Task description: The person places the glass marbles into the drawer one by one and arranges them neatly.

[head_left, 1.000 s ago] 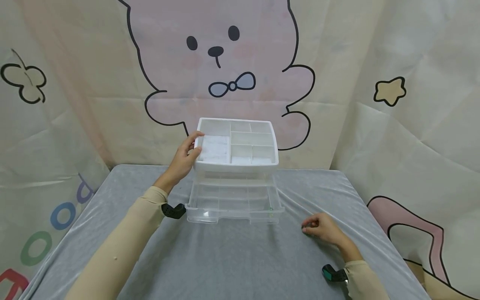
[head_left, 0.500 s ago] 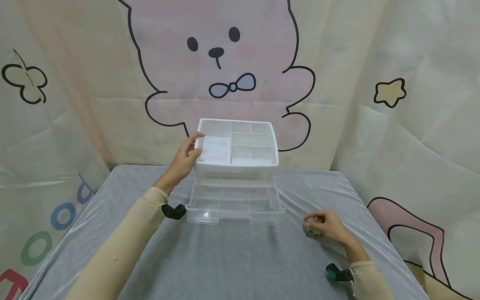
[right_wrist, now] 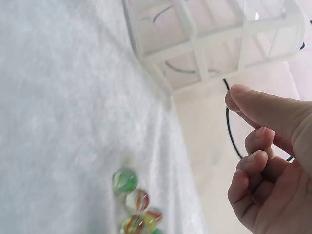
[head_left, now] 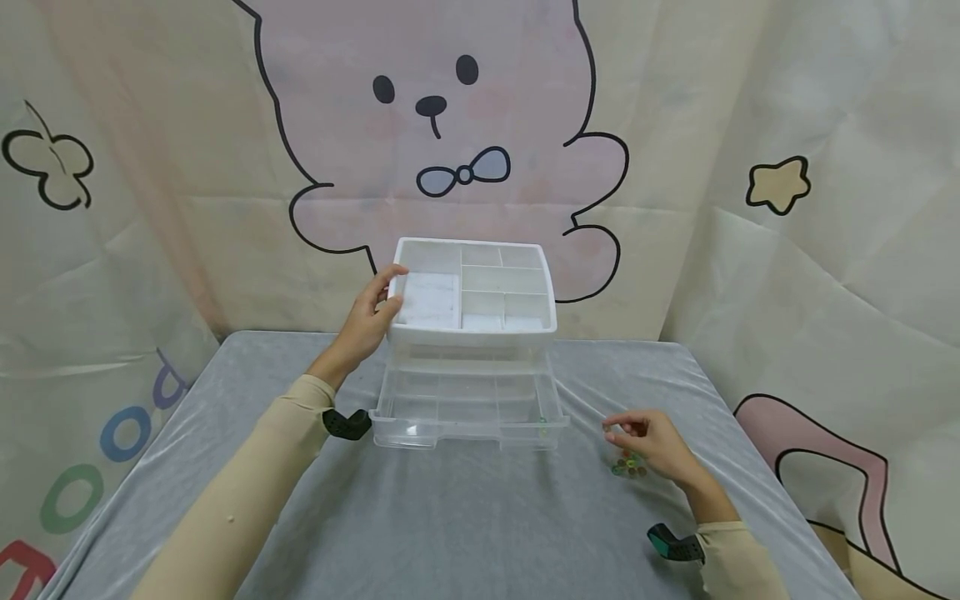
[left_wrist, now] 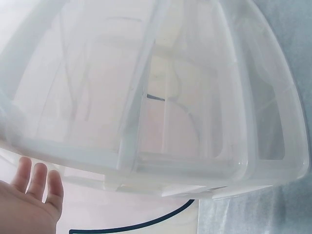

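Near five-plus marbles (right_wrist: pixel 137 200), right hand (head_left: pixel 657 447) tight on another, left hand (head_left: pixel 363 315) firm on one box (head_left: pixel 472 337)

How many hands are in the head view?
2: the left hand grips the left edge of the white tray; the right hand is near the marbles on the gray cloth.

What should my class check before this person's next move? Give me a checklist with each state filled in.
1. Left hand's grip on the white tray's left edge: ok.
2. Clear drawer pulled out below the tray: ok.
3. Marbles grouped together: ok, clustered beside the drawer.
4. Grey cloth smooth near the marbles: not ok, creased.
5. Right hand's grip above the drawer: not ok, off to its right.
6. Marble between right fingertips: cannot tell.
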{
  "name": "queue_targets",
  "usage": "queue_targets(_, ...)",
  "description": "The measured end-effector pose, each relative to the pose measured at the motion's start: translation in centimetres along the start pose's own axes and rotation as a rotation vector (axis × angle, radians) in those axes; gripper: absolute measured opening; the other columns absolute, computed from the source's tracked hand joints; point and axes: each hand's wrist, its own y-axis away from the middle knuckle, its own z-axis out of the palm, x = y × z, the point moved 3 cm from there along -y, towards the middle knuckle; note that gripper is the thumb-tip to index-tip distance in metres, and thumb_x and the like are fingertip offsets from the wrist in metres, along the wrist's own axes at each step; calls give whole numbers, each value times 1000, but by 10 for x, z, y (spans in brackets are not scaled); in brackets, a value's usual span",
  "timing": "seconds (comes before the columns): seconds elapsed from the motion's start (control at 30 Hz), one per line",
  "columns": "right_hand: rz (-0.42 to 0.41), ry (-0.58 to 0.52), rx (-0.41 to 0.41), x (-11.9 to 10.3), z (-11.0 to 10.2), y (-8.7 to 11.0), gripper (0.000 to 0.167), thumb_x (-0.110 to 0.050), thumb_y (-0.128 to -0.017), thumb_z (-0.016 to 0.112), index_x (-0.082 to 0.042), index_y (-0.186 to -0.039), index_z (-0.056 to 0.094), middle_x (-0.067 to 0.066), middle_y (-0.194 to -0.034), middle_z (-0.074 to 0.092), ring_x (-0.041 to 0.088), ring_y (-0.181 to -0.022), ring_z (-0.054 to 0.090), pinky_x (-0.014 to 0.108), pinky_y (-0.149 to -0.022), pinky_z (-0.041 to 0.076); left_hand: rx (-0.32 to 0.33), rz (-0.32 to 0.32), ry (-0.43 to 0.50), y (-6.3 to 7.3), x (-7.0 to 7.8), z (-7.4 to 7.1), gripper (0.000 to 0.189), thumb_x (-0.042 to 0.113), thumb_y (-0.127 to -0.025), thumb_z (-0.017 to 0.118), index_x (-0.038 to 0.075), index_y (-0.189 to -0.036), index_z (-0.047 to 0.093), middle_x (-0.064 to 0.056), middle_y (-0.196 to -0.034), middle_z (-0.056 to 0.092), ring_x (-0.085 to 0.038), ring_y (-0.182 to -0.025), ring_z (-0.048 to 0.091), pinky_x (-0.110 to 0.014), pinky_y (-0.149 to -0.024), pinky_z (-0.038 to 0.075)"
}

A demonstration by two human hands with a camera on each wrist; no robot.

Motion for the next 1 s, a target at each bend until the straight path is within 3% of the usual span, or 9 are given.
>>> queue_targets(0.37, -53, 40, 20, -28, 0, -3, 15, -6, -92, 71, 1, -104, 76, -2, -67, 52, 0, -53, 36, 24, -48, 38, -9, -2, -2, 2, 1, -1, 46, 18, -108, 41, 12, -154, 35, -21, -155, 34, -33, -124, 46, -36, -88, 44)
queue_targets(0.67, -117, 59, 44, -57, -6, -4, 12, -4, -92, 71, -2, -102, 77, -1, -70, 58, 2, -53, 39, 24, -47, 40, -3, -2, -12, 1, 1, -1, 46, 19, -107, 41, 14, -153, 36, -20, -155, 35, -32, -122, 45, -39, -91, 41)
queue_targets(1.0, -180, 59, 85, -81, -4, -5, 14, -1, -89, 73, -4, -101, 78, 2, -82, 65, 4, -66, 47, 24, -55, 42, -1, -3, -14, 2, 1, -1, 47, 19, -107, 41, 11, -153, 36, -23, -148, 39, -30, -118, 46, -38, -88, 42)
